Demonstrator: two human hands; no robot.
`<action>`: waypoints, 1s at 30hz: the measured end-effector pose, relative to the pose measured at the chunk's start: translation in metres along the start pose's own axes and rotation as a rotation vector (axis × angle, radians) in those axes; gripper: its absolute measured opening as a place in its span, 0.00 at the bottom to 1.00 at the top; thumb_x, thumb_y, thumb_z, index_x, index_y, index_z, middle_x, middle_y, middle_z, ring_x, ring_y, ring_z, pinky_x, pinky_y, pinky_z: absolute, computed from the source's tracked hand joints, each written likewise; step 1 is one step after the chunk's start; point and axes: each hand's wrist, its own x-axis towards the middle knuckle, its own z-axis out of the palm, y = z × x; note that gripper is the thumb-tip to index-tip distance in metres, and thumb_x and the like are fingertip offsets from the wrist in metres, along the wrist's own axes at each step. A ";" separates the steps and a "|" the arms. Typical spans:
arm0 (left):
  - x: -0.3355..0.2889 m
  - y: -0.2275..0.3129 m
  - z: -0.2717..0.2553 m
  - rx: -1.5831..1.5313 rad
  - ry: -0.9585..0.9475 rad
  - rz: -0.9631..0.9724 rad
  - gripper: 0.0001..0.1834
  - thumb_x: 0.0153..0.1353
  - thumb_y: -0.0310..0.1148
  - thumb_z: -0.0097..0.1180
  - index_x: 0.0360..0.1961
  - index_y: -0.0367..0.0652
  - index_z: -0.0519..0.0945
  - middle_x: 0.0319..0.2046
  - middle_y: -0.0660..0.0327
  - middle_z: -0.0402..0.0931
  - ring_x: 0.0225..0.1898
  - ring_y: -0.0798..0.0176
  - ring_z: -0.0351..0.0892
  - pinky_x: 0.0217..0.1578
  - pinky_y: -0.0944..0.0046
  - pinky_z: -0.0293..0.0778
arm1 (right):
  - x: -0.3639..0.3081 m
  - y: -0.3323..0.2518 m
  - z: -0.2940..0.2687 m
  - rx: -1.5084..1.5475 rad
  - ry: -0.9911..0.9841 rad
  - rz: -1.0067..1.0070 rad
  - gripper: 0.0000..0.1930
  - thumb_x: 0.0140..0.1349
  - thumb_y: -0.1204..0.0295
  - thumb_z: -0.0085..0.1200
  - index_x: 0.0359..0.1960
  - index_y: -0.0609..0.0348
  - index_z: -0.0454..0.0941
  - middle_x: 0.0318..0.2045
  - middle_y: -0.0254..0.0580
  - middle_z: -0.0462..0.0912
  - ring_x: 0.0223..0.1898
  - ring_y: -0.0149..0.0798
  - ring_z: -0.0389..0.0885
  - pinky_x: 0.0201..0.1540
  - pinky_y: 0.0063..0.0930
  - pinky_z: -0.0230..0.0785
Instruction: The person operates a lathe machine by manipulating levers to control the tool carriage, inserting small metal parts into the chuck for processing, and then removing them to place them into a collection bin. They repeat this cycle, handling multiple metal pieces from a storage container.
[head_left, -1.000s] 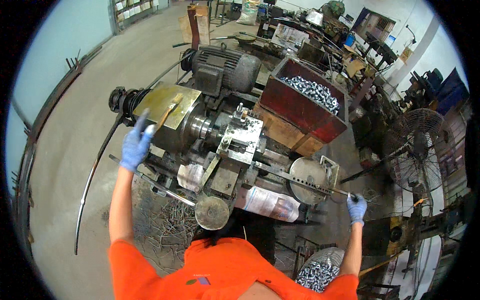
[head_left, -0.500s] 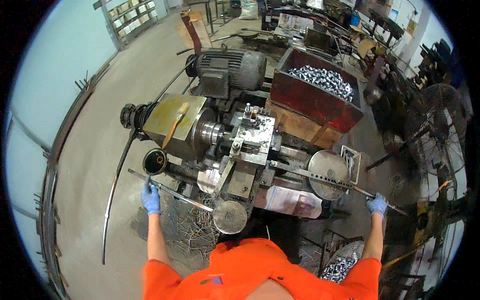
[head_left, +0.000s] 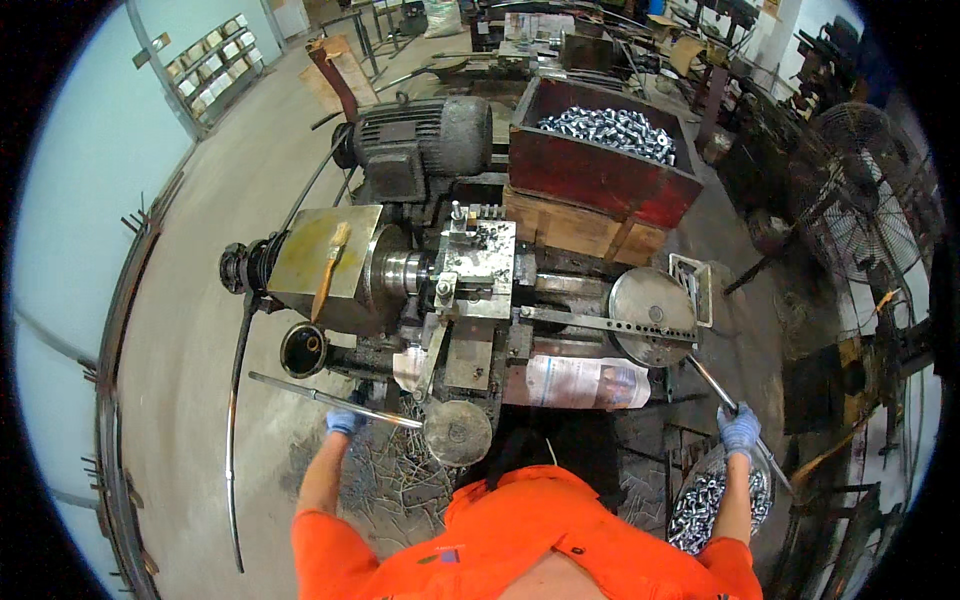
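My right hand (head_left: pixel 739 430), in a blue glove, is wrapped round a metal lever rod (head_left: pixel 711 382) at the machine's right end. That rod slants down from a flat perforated bar (head_left: pixel 620 325) beside a round metal disc (head_left: pixel 655 312). My left hand (head_left: pixel 345 420), also gloved in blue, is at the left lever rod (head_left: pixel 320 397), just below its middle. Its fingers are mostly hidden, so I cannot tell whether they grip anything. The left rod runs to a smaller round disc (head_left: pixel 458 433). Between the levers sits a steel tool block (head_left: pixel 480 262) facing the spindle chuck (head_left: pixel 402 272).
A brush (head_left: pixel 331 270) lies on the headstock cover (head_left: pixel 300 255), above a dark oily cup (head_left: pixel 303 349). Behind stand a motor (head_left: pixel 425 140) and a red bin (head_left: pixel 600 165) of shiny metal parts. A basket of similar parts (head_left: pixel 712 515) is below my right forearm.
My left hand has shifted right and down along the left rod. My right hand has moved slightly left and down, and its rod now slants more steeply. The view has shifted too.
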 end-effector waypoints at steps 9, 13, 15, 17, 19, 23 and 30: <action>0.006 0.009 -0.039 0.304 -0.045 -0.055 0.19 0.51 0.46 0.50 0.40 0.48 0.78 0.37 0.53 0.78 0.39 0.48 0.77 0.39 0.51 0.72 | -0.003 0.041 -0.014 0.132 -0.239 0.166 0.21 0.46 0.51 0.57 0.28 0.59 0.77 0.27 0.55 0.79 0.32 0.55 0.77 0.37 0.42 0.69; -0.020 -0.040 -0.046 -0.083 0.026 -0.309 0.21 0.52 0.43 0.52 0.47 0.48 0.75 0.39 0.51 0.77 0.39 0.49 0.77 0.38 0.56 0.73 | -0.036 0.168 0.032 -0.133 -0.297 0.202 0.26 0.49 0.50 0.52 0.39 0.61 0.76 0.35 0.59 0.78 0.38 0.58 0.76 0.41 0.45 0.69; -0.037 -0.062 -0.055 -0.450 0.228 -0.360 0.21 0.54 0.41 0.54 0.44 0.37 0.74 0.27 0.54 0.77 0.28 0.58 0.76 0.29 0.60 0.74 | -0.044 0.203 0.023 -0.170 -0.347 0.351 0.28 0.45 0.48 0.55 0.40 0.60 0.76 0.35 0.58 0.78 0.39 0.57 0.76 0.43 0.44 0.69; -0.044 -0.064 -0.073 -1.098 0.434 -0.591 0.23 0.55 0.47 0.54 0.42 0.36 0.75 0.21 0.58 0.74 0.22 0.64 0.73 0.22 0.63 0.72 | -0.042 0.202 0.005 -0.198 -0.498 0.441 0.25 0.44 0.51 0.56 0.36 0.60 0.78 0.37 0.51 0.79 0.43 0.50 0.77 0.44 0.40 0.70; -0.038 -0.031 -0.099 -1.150 0.583 -0.593 0.25 0.56 0.50 0.53 0.41 0.37 0.74 0.19 0.58 0.72 0.17 0.67 0.70 0.16 0.67 0.68 | -0.044 0.222 0.012 -0.236 -0.492 0.498 0.23 0.46 0.52 0.55 0.34 0.60 0.79 0.38 0.51 0.79 0.43 0.49 0.77 0.44 0.38 0.70; -0.030 0.043 -0.143 -1.174 0.605 -0.739 0.22 0.56 0.50 0.53 0.31 0.38 0.72 0.17 0.59 0.71 0.12 0.66 0.68 0.13 0.66 0.66 | -0.051 0.225 0.034 -0.233 -0.316 0.458 0.18 0.45 0.58 0.56 0.25 0.63 0.80 0.30 0.59 0.79 0.37 0.54 0.78 0.40 0.42 0.71; 0.005 0.042 -0.107 -1.269 0.762 -0.746 0.17 0.53 0.43 0.57 0.28 0.40 0.69 0.14 0.61 0.68 0.12 0.63 0.71 0.13 0.63 0.69 | -0.108 0.198 -0.001 -0.177 -0.348 0.415 0.22 0.42 0.56 0.56 0.29 0.66 0.78 0.29 0.62 0.79 0.38 0.57 0.78 0.43 0.42 0.70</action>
